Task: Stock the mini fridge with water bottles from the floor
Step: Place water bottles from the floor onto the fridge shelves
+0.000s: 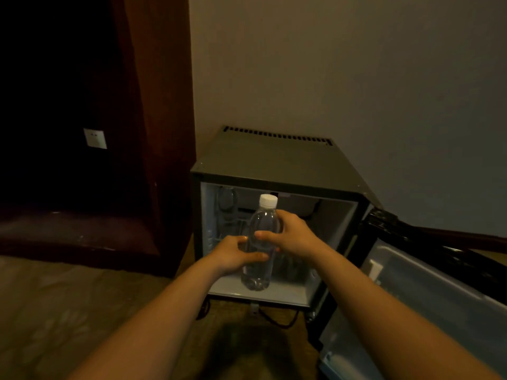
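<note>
A clear water bottle (260, 229) with a white cap stands upright in front of the open mini fridge (274, 160). My left hand (233, 255) grips the bottle's lower half from the left. My right hand (290, 234) grips its upper body from the right. The bottle's base hangs just above the fridge's white floor at the front opening. Further back in the fridge I make out dim shapes that may be other bottles, too dark to tell.
The fridge door (428, 286) is swung wide open to the right, its inner shelf facing up. A dark wooden cabinet (153, 105) stands close on the fridge's left. A black cable (277, 320) runs on the carpet under the fridge front.
</note>
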The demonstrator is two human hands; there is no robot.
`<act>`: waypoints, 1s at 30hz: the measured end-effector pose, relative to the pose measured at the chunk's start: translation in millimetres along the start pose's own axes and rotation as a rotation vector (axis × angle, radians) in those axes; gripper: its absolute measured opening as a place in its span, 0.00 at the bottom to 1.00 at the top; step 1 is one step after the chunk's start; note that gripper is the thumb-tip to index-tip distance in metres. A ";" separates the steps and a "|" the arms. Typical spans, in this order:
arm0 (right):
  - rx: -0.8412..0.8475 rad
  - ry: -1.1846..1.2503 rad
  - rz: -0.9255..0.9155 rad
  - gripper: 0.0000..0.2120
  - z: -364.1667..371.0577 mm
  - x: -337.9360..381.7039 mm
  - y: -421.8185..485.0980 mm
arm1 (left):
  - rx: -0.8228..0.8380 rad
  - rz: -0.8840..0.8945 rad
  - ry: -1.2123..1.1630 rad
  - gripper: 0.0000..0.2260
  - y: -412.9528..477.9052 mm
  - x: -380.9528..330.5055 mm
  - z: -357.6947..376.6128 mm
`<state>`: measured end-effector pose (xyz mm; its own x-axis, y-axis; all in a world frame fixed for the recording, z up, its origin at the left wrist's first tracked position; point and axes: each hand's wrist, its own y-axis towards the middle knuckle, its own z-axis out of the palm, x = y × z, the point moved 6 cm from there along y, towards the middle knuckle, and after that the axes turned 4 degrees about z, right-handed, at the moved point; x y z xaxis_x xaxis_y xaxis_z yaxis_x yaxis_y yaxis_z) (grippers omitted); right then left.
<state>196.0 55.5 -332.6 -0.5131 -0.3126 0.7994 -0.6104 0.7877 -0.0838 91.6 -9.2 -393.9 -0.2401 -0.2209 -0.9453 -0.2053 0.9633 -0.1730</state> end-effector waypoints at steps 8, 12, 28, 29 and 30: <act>0.033 -0.090 -0.015 0.29 23.3 -15.7 44.1 | -0.055 -0.017 0.043 0.14 35.8 32.7 -19.3; -0.041 -0.062 0.006 0.28 27.0 -21.7 68.1 | -0.176 0.001 0.051 0.13 55.5 37.6 -30.2; -0.091 -0.155 0.235 0.19 49.2 -57.0 164.0 | -0.150 -0.059 0.012 0.19 129.7 64.1 -42.5; -0.080 -0.152 0.248 0.20 51.7 -58.1 167.8 | -0.151 -0.070 0.028 0.19 131.8 66.1 -42.5; -0.074 -0.147 0.261 0.21 53.6 -60.5 170.9 | -0.153 -0.080 0.044 0.19 132.3 66.5 -42.9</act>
<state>90.4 180.6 -427.2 -0.7319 -0.1641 0.6613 -0.4038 0.8863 -0.2270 7.7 97.0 -467.8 -0.2580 -0.3060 -0.9164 -0.3670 0.9085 -0.2000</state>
